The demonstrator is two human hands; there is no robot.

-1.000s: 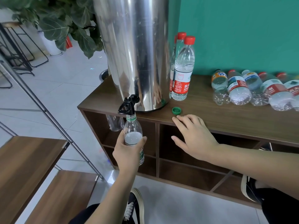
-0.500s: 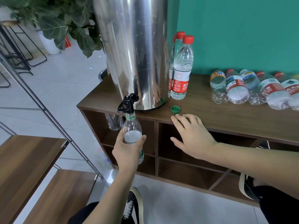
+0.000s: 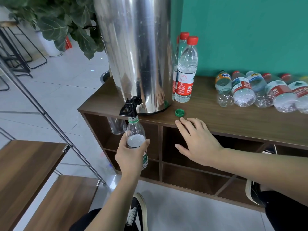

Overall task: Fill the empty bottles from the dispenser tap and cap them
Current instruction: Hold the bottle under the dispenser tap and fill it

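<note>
My left hand (image 3: 129, 157) grips a clear bottle (image 3: 135, 134) with a green neck ring, its open mouth right under the black tap (image 3: 129, 107) of the tall steel dispenser (image 3: 135, 52). Water stands in the bottle up to about the shoulder. A loose green cap (image 3: 180, 112) lies open side up on the wooden cabinet top (image 3: 233, 120), just beyond my right hand (image 3: 196, 141). That hand lies flat, fingers straight, over the cabinet's front edge.
Two upright red-capped bottles (image 3: 186, 70) stand right of the dispenser. Several empty bottles (image 3: 260, 90) lie on their sides at the far right by the teal wall. Open shelves sit below the top. Wooden steps (image 3: 28, 169) and a metal rail are at left.
The hands, the bottle and the cap keep their places; only the camera shifts slightly. The water level in the bottle looks about the same.
</note>
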